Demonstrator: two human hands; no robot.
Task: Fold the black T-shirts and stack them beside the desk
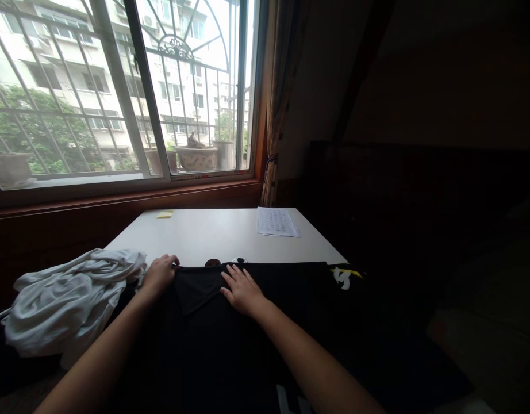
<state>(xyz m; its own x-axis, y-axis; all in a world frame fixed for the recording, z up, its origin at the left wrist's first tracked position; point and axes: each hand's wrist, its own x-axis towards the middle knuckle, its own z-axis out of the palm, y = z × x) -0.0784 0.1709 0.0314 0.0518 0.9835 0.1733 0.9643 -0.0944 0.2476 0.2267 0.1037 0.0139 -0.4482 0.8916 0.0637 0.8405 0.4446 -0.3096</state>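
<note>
A black garment (291, 284) lies spread over the near part of the white table (204, 236), its far edge running nearly straight across. At the garment's far left corner, my left hand (159, 275) has its fingers curled closed on the edge. My right hand (243, 290) rests flat on the black cloth near the middle of that edge, fingers stretched out. Between the hands, a folded-over flap of the fabric shows. A white and yellow print (342, 278) is visible at the right end. Deep shadow hides most of the garment's near part.
Crumpled white cloth (70, 305) is heaped at the left, close to my left forearm. Papers (277, 222) and a yellow note (165, 214) lie on the far tabletop. Two small round objects, one brown (212, 262), peek out past the garment. A barred window stands behind.
</note>
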